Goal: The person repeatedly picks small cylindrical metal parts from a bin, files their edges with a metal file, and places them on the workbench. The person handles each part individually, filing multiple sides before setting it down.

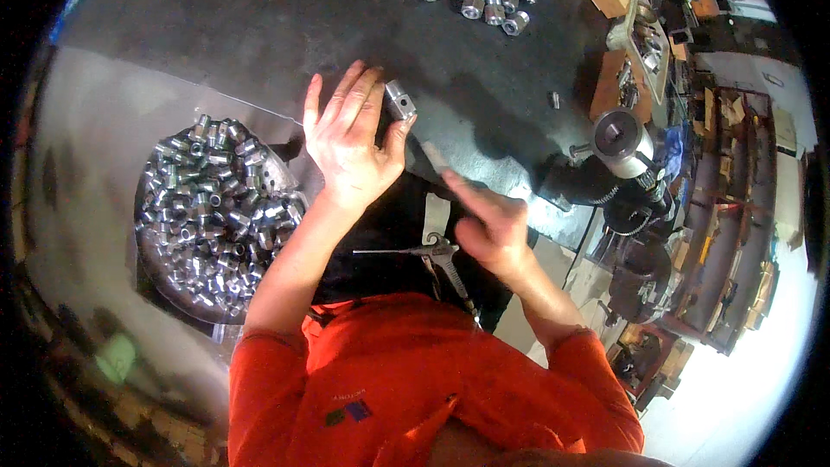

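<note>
My left hand (pixel 353 143) is over the bench edge, its fingers stretched out. Between its thumb and forefinger is a short silvery metal fitting (pixel 399 102) with a round hole in its side. Just to the right, my right hand (pixel 494 229) is curled and blurred by motion, its forefinger pointing toward the fitting. A pale, thin streak lies beyond that fingertip; I cannot make out what the hand grips. Below and between my hands, an air blow gun (pixel 439 252) with a long thin nozzle lies against dark material.
A large heap of metal fittings (pixel 212 207) fills a container at left. Several larger fittings (pixel 474 2) stand on the dark bench (pixel 285 17) at the far side. At right are a round machine part (pixel 618 132), a tray of metal parts (pixel 648 43) and shelving (pixel 718 216).
</note>
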`<state>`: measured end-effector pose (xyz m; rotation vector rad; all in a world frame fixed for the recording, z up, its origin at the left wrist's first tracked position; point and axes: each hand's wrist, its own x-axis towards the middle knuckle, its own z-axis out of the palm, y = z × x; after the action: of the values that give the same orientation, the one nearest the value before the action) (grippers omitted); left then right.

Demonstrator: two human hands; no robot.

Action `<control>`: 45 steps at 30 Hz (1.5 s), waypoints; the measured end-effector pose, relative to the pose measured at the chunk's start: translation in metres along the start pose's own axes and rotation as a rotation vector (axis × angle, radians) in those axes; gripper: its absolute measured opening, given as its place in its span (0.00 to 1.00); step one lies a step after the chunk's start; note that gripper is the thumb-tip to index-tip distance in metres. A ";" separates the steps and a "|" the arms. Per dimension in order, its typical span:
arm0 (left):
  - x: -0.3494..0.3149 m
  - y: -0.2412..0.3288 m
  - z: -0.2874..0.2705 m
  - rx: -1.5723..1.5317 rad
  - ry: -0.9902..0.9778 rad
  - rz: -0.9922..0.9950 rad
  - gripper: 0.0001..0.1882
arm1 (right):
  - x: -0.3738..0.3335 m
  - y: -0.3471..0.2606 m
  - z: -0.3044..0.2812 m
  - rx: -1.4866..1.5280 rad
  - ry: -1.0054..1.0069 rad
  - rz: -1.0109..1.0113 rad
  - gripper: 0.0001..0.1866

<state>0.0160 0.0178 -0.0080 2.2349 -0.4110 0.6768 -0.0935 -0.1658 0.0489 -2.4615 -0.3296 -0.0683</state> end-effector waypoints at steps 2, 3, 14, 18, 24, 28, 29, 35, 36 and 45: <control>0.000 -0.001 -0.004 0.008 -0.007 -0.015 0.21 | 0.003 -0.012 -0.023 -0.048 0.037 -0.016 0.36; -0.001 0.000 -0.006 0.016 -0.009 -0.019 0.21 | 0.011 -0.021 -0.025 0.006 0.112 -0.060 0.36; 0.001 -0.002 -0.004 -0.003 -0.024 -0.005 0.25 | 0.063 -0.004 0.034 0.020 0.152 -0.087 0.35; 0.001 0.004 -0.007 -0.006 -0.042 -0.018 0.24 | 0.040 -0.009 0.020 0.024 0.087 0.026 0.35; -0.002 -0.002 -0.003 0.011 -0.036 0.015 0.25 | 0.052 -0.009 0.026 0.003 0.106 -0.009 0.35; 0.000 -0.001 -0.003 0.009 -0.006 0.017 0.24 | 0.035 -0.006 0.021 -0.076 0.074 0.022 0.34; -0.001 -0.001 -0.005 0.009 -0.012 0.013 0.24 | 0.042 -0.005 0.024 -0.072 0.107 -0.018 0.34; 0.005 0.001 -0.010 -0.024 -0.053 -0.003 0.25 | 0.069 0.000 0.022 0.267 0.255 -0.038 0.35; 0.004 0.003 -0.012 -0.037 -0.076 -0.004 0.25 | 0.064 -0.001 0.012 0.290 0.227 -0.012 0.36; 0.002 0.027 -0.038 -0.361 0.003 0.010 0.26 | 0.045 -0.027 -0.009 -0.107 0.142 -0.153 0.41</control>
<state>-0.0084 0.0279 0.0307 1.8909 -0.5012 0.5612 -0.0567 -0.1410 0.0783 -2.5159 -0.4618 -0.3321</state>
